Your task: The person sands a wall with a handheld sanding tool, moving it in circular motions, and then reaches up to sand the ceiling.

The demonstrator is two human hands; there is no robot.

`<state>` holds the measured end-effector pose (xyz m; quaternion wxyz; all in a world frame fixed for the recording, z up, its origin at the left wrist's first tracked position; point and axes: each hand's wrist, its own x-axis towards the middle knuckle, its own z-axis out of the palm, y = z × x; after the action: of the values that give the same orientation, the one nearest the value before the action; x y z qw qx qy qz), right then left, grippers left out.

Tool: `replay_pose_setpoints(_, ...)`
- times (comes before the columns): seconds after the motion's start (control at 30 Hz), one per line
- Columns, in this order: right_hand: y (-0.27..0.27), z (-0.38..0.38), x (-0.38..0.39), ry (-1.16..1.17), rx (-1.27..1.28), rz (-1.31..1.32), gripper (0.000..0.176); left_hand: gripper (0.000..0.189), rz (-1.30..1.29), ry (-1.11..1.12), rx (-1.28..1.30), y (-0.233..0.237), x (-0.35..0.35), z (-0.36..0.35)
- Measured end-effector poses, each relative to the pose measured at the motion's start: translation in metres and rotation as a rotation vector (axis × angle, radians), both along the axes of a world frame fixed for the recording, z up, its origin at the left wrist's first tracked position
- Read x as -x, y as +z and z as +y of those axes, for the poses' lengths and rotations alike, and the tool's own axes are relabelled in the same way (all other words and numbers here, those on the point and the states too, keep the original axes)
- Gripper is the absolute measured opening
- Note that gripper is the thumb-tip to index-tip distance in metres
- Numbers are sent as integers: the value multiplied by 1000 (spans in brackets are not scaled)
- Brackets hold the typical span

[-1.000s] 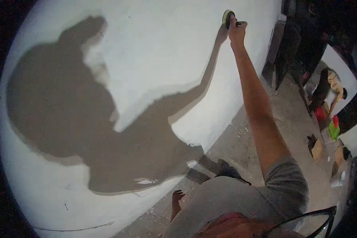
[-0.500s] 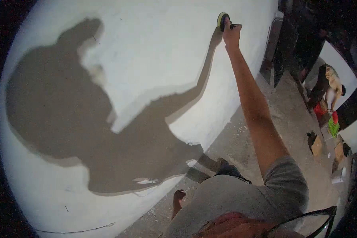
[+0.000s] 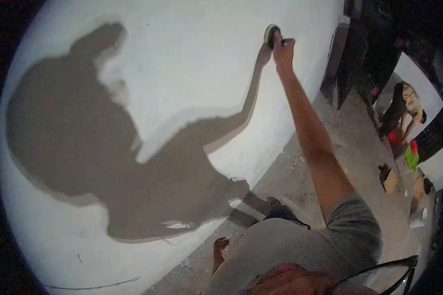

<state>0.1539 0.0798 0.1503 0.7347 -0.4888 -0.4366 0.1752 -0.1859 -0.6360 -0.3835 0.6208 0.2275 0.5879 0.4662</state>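
Observation:
My right hand (image 3: 283, 53) reaches up to the white wall (image 3: 192, 64) with the arm stretched out. It is closed on a round sanding pad (image 3: 270, 36) with a black back and a yellow-green rim, whose face lies against the wall. The fingers cover part of the pad. Low down, my left hand (image 3: 220, 250) hangs beside my body, near the foot of the wall. Its fingers are loosely curled, and nothing shows in them.
My large shadow (image 3: 74, 128) falls across the wall. Dark panels (image 3: 342, 59) stand at the wall's far end. Off to the right, another person (image 3: 409, 101) bends over near a green basket (image 3: 411, 158). A cardboard piece (image 3: 391, 181) and a white bucket (image 3: 418, 218) are on the concrete floor (image 3: 349, 132).
My right hand and the sanding pad have moved slightly down and left along the wall. My left hand has barely shifted. The other person has bent lower.

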Motion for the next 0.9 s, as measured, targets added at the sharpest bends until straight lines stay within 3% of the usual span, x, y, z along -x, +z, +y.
replay_pose_setpoints(0.13, -48, -83, 42, 157, -24, -15, 45, 40, 286, -204, -106, -4, 6, -11)
replay_pose_setpoints(0.2, -53, -84, 39, 188, -32, -64, 45, 38, -175, 123, 174, 4, -5, -6)
replay_pose_setpoints(0.33, -28, 12, 6, 41, 50, 50, 50, 40, -261, 153, 174, 0, -12, 25)
replay_pose_setpoints(0.4, -32, 54, -7, -8, 34, 91, 52, 44, -140, 178, 225, 8, -14, 43)
replay_pose_setpoints(0.5, -45, 55, -8, -26, 31, 18, 51, 40, -272, 314, 324, 24, -11, 58)
replay_pose_setpoints(0.53, -48, 19, 2, 23, 67, -23, 49, 40, -272, 312, 323, 26, -14, 60)
replay_pose_setpoints(0.6, -74, -15, 20, 91, 1, -33, 49, 37, 255, -25, 463, 25, -19, 54)
replay_pose_setpoints(0.63, -71, -23, 16, 246, 69, 93, 51, 37, 255, -26, 461, 13, -15, 47)
replay_pose_setpoints(0.7, -51, -10, 1, 88, 72, -11, 47, 39, -142, -30, 221, -6, -5, 43)
replay_pose_setpoints(0.77, -45, 47, -20, 6, 24, -4, 53, 41, -39, -33, 274, -14, -20, 67)
replay_pose_setpoints(0.83, -40, 100, -31, 100, 140, 221, 55, 43, 62, -37, 332, -9, -26, 77)
replay_pose_setpoints(0.9, -45, 88, -18, 100, 179, 161, 54, 41, 79, 3, 201, -2, -21, 75)
